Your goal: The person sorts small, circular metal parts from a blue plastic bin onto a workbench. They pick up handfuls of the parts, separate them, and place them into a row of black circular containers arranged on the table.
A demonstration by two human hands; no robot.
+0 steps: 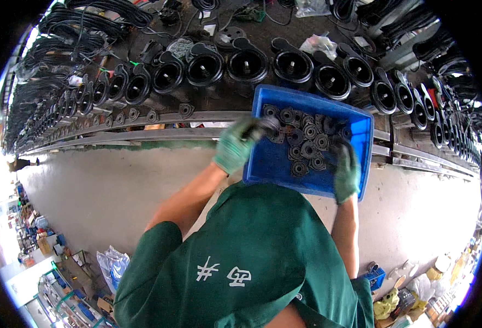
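One blue rectangular plastic bin (271,167) lies beneath and between the fingers of both hands. Dark grey, round, flanged metal parts (309,147) are piled loosely inside it, to the right of the left fingers and to the left of the right fingers.

Left hand: the green-gloved left hand (234,145) is positioned at the bin's left wall. Its fingers are curled and point inward over the bin. A dark shape shows at the fingertips; motion blur prevents telling whether a part is gripped.

Right hand: the green-gloved right hand (348,172) is inside the outline of the bin's right side. Its fingers point away from the body, toward the pile. Blur and dark surroundings prevent telling whether they are closed on a part.

Beyond the fingers of both hands, black round cup-shaped housings (246,66) with central upright shafts stand in a row on a dark counter. To the left of the left fingers, similar flanged pieces (186,110) are spaced along a grey metal rail (213,116).
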